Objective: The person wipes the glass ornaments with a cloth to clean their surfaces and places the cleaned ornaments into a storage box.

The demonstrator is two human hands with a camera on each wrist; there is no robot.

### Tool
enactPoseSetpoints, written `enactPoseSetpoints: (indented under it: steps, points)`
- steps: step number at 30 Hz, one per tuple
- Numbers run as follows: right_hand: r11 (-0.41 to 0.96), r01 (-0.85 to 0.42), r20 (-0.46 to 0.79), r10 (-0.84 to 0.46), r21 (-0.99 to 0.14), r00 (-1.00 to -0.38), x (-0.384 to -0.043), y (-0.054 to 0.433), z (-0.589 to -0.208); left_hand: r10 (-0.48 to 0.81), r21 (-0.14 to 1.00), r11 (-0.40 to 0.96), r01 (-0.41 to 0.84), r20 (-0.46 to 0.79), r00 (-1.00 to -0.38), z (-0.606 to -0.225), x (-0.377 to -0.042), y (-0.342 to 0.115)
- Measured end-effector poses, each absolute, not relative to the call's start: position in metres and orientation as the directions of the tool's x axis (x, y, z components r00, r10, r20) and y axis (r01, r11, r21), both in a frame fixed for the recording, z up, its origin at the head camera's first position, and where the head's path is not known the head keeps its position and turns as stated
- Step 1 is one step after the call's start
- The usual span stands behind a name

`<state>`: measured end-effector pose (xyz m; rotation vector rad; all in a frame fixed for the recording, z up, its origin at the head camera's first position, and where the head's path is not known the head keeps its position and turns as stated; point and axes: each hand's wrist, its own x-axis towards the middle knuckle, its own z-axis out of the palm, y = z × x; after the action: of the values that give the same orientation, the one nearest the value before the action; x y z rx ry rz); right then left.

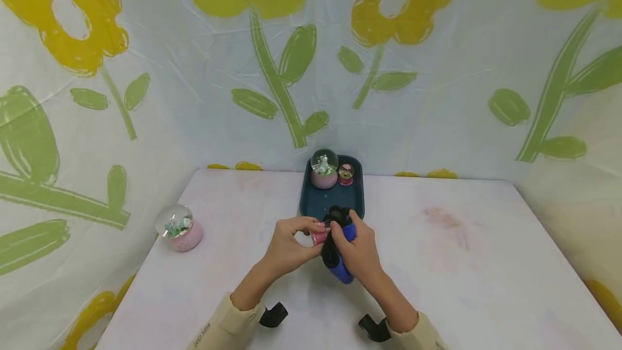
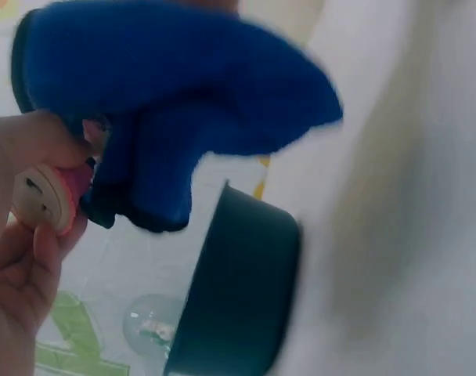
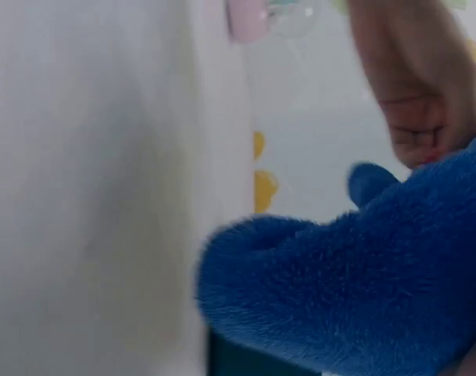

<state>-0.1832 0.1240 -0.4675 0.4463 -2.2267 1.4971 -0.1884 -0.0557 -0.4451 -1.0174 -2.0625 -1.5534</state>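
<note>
My left hand (image 1: 284,244) pinches a small pink-based globe ornament (image 1: 318,235) between thumb and fingers. In the left wrist view, the pale round underside of the ornament's base (image 2: 44,197) faces the camera. Over its other end lies a fuzzy blue cloth (image 1: 343,274) with black edging, gripped by my right hand (image 1: 362,250). The cloth hides much of the ornament, and its loose part hangs below the hands. Both hands are close together above the table, in front of the dark teal tray (image 1: 332,199).
A large snow globe (image 1: 324,177) with a pink base and a smaller globe with a red-pink base (image 1: 345,175) stand in the tray. Another large snow globe (image 1: 181,234) sits at the table's left edge. A flower-printed sheet (image 1: 320,80) rises behind the table (image 1: 461,263).
</note>
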Motion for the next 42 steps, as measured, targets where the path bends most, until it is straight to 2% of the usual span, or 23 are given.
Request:
enactPoseSetpoints:
  steps: [2, 3, 6, 8, 11, 14, 16, 17, 18, 20, 22, 26, 29, 32, 38, 42]
  points:
    - [0.365, -0.39, 0.411, -0.021, -0.845, -0.911, -0.182, 0.124, -0.464, 0.347, 0.587, 0.197, 0.785, 0.708, -0.616, -0.44, -0.188, -0.055]
    - [0.372, -0.379, 0.402, -0.018, -0.847, -0.916, -0.181, 0.123, -0.463, 0.353, 0.583, 0.193, 0.789, 0.709, -0.61, -0.438, -0.188, -0.056]
    - [0.403, -0.47, 0.503, -0.027, -0.785, -0.864, -0.178, 0.121, -0.463, 0.336, 0.679, 0.106, 0.727, 0.663, -0.669, -0.44, -0.187, -0.057]
    - [0.431, -0.589, 0.638, -0.039, -0.684, -0.769, -0.178, 0.12, -0.462, 0.32, 0.789, -0.008, 0.614, 0.584, -0.746, -0.445, -0.189, -0.059]
    - [0.448, -0.751, 0.817, -0.071, -0.486, -0.572, -0.181, 0.12, -0.46, 0.341, 0.913, -0.176, 0.368, 0.407, -0.847, -0.451, -0.193, -0.061]
    - [0.436, -0.852, 0.922, -0.111, -0.289, -0.37, -0.188, 0.121, -0.459, 0.421, 0.948, -0.306, 0.086, 0.216, -0.881, -0.452, -0.194, -0.062]
    - [0.422, -0.883, 0.95, -0.128, -0.208, -0.285, -0.192, 0.121, -0.46, 0.473, 0.934, -0.352, -0.058, 0.124, -0.872, -0.452, -0.194, -0.063]
    - [0.41, -0.891, 0.955, -0.13, -0.193, -0.266, -0.194, 0.121, -0.46, 0.492, 0.924, -0.368, -0.106, 0.097, -0.865, -0.452, -0.195, -0.063]
    - [0.403, -0.894, 0.956, -0.125, -0.195, -0.265, -0.195, 0.121, -0.461, 0.503, 0.917, -0.377, -0.132, 0.083, -0.86, -0.452, -0.195, -0.063]
    - [0.371, -0.892, 0.942, -0.106, -0.259, -0.317, -0.196, 0.121, -0.463, 0.491, 0.924, -0.367, -0.109, 0.093, -0.866, -0.454, -0.195, -0.063]
    - [0.333, -0.865, 0.903, -0.08, -0.375, -0.422, -0.195, 0.12, -0.465, 0.452, 0.944, -0.331, -0.012, 0.148, -0.88, -0.456, -0.195, -0.062]
    - [0.288, -0.724, 0.746, -0.047, -0.626, -0.664, -0.192, 0.121, -0.467, 0.345, 0.943, -0.174, 0.284, 0.328, -0.879, -0.456, -0.195, -0.061]
    - [0.348, -0.604, 0.633, -0.038, -0.717, -0.773, -0.19, 0.123, -0.465, 0.303, 0.89, -0.033, 0.455, 0.443, -0.844, -0.447, -0.192, -0.059]
    - [0.428, -0.57, 0.616, -0.037, -0.702, -0.787, -0.188, 0.125, -0.463, 0.311, 0.855, 0.058, 0.515, 0.475, -0.823, -0.436, -0.185, -0.058]
    - [0.512, -0.658, 0.728, -0.088, -0.553, -0.68, -0.189, 0.125, -0.463, 0.326, 0.834, 0.126, 0.538, 0.477, -0.816, -0.438, -0.188, -0.058]
    - [0.49, -0.689, 0.754, -0.092, -0.535, -0.651, -0.193, 0.125, -0.462, 0.321, 0.796, 0.208, 0.569, 0.494, -0.808, -0.452, -0.201, -0.06]
